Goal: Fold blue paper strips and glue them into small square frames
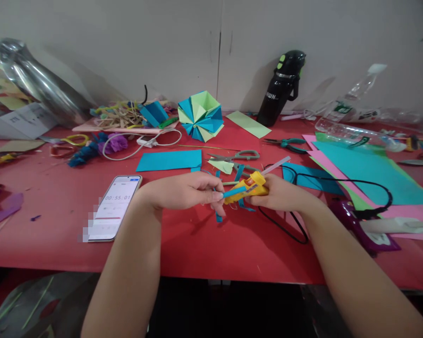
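My right hand (277, 193) is wrapped round a yellow hot glue gun (255, 184), with a clear glue stick (277, 165) poking out of its back end. The gun's nozzle points left, toward my left hand (200, 191). Thumb and fingers of that hand pinch one end of a narrow blue paper strip (234, 192), which lies along the front of the gun. Whether the nozzle touches the strip I cannot tell. More blue paper scraps (246, 205) lie on the red table beneath. Behind them stands a folded blue and green paper ball (199, 116).
Scissors (238, 155) and a blue paper sheet (169, 160) lie just beyond my hands. A phone (115, 206) rests left of my left arm. A black cable (299, 225) loops at the right, near stacked coloured paper (370, 169). A black bottle (280, 89) leans against the wall.
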